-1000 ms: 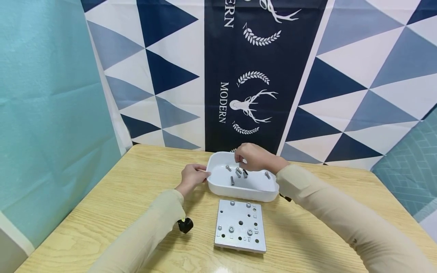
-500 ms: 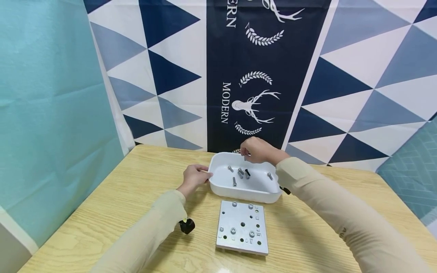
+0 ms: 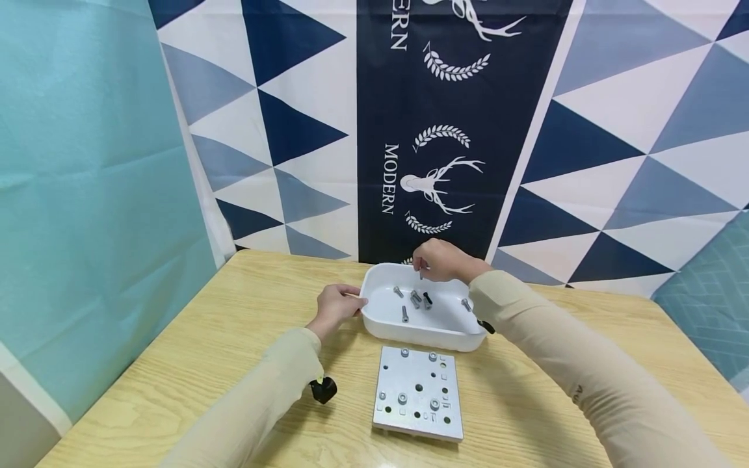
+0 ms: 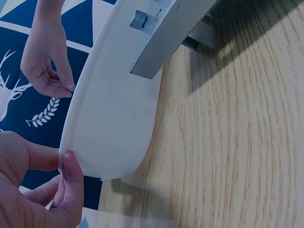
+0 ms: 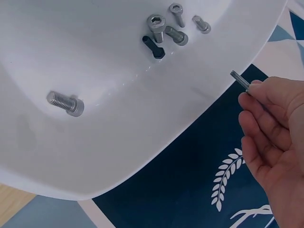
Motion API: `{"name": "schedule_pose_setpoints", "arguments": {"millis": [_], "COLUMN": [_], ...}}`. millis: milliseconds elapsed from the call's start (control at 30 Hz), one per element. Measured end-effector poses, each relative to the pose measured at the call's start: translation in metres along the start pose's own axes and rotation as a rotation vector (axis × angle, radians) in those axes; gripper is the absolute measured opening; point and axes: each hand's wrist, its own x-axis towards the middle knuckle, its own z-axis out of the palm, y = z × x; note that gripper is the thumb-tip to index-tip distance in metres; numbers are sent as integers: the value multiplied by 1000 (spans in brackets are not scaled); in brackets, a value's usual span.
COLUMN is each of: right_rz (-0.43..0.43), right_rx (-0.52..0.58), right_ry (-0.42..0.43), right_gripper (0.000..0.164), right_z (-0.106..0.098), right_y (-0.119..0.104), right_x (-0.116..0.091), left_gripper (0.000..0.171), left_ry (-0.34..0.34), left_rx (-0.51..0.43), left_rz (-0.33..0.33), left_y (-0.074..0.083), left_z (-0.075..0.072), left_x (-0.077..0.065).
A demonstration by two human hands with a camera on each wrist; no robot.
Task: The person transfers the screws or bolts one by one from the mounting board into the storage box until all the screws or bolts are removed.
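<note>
Above the far rim of a white tray (image 3: pixel 421 335), my right hand (image 3: pixel 443 259) pinches a small grey screw (image 5: pixel 240 80) between thumb and fingertips, its threaded end sticking out. My left hand (image 3: pixel 335 304) grips the tray's left end, thumb and fingers on either side of the rim, as the left wrist view shows. Several loose screws lie in the tray: a large silver screw (image 5: pixel 65 103) sits apart, while a black screw (image 5: pixel 153 47) lies among silver ones. The head of the pinched screw is hidden by the fingers.
A metal plate (image 3: pixel 418 393) stands on the wooden table (image 3: pixel 263 305) in front of the tray. It has several holes and several screws set in it. Behind the table hangs a patterned cloth (image 3: pixel 310 130).
One second ago the right hand was lower, over the tray's inside; it has risen back toward the far rim with the screw. The left hand keeps its grip. The head view has shifted slightly.
</note>
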Motion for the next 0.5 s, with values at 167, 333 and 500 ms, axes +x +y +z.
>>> {"name": "schedule_pose_setpoints", "arguments": {"millis": [167, 333, 500], "right_rz": [-6, -13, -72], "right_rx": [-11, -9, -19], "right_ry": [-16, -6, 11], "right_gripper": [19, 20, 16], "right_z": [0, -2, -2], "right_y": [1, 1, -8], "right_x": [0, -5, -18], "left_gripper": [25, 25, 24], "left_ry": [8, 15, 20], "left_rx": [1, 7, 22], "left_rz": [5, 4, -1], "left_y": [0, 1, 0], "left_z": [1, 1, 1], "left_x": [1, 0, 0]}}
